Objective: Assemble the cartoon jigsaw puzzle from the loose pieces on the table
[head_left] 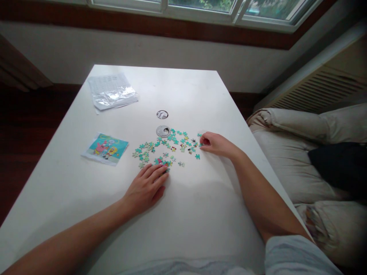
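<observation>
Several small teal puzzle pieces (169, 147) lie scattered on the white table (189, 214). My left hand (146, 187) rests flat with its fingers stretched out, the fingertips touching a small joined cluster of pieces (164, 163). My right hand (215, 144) is at the right edge of the scatter, its fingers pinched on a puzzle piece. A cartoon picture card (106, 148) lies left of the pieces.
A clear plastic bag on printed paper (111, 91) lies at the table's far left. Two round cable grommets (163, 123) sit in the tabletop behind the pieces. Beige cushions and a dark one (338, 164) lie at the right, below a radiator cover. A window runs along the far wall.
</observation>
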`<state>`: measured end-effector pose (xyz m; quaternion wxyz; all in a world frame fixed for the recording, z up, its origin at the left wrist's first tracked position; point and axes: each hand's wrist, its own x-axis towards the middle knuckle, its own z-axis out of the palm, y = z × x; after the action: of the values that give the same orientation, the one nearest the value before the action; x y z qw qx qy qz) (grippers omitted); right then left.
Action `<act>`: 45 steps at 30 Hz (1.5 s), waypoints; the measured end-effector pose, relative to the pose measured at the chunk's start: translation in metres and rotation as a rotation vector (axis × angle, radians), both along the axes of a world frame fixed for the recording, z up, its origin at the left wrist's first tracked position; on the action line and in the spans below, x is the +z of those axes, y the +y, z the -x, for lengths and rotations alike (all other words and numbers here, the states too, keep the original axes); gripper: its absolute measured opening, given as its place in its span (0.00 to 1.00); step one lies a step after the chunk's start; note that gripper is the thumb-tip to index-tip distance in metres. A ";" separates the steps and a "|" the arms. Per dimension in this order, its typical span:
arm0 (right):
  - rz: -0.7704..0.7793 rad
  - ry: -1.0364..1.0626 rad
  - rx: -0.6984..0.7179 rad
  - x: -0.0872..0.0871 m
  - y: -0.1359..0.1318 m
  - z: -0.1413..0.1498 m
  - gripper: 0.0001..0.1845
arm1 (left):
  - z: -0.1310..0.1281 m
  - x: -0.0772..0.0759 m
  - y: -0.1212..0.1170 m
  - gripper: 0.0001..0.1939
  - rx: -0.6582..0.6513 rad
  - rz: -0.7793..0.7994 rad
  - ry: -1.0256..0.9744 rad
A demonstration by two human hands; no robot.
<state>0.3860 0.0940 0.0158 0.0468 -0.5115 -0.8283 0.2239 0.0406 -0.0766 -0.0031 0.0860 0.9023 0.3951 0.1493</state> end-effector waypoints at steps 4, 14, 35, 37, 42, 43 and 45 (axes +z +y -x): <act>0.024 0.033 0.025 -0.001 -0.003 0.004 0.06 | 0.000 -0.002 0.000 0.20 0.002 -0.010 -0.007; -0.088 0.251 0.106 -0.007 -0.004 0.010 0.11 | 0.000 -0.001 -0.001 0.19 0.000 -0.017 -0.014; -0.110 0.122 0.138 -0.002 -0.008 0.017 0.12 | -0.001 -0.001 0.000 0.19 -0.001 -0.010 0.004; -0.100 0.121 0.137 -0.003 -0.008 0.017 0.12 | -0.001 0.000 0.000 0.19 0.000 -0.008 0.004; -0.018 0.219 0.076 -0.004 -0.009 0.018 0.10 | 0.000 -0.001 -0.001 0.19 0.002 -0.011 0.007; 0.023 0.256 0.063 -0.003 -0.009 0.018 0.08 | 0.000 -0.001 -0.001 0.19 0.002 -0.013 0.005; 0.118 0.322 0.070 -0.001 -0.010 0.018 0.06 | 0.000 -0.002 -0.001 0.20 0.006 -0.012 -0.004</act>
<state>0.3676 0.0838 0.0149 0.1411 -0.4419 -0.8128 0.3525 0.0404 -0.0774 -0.0050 0.0807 0.9015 0.3965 0.1537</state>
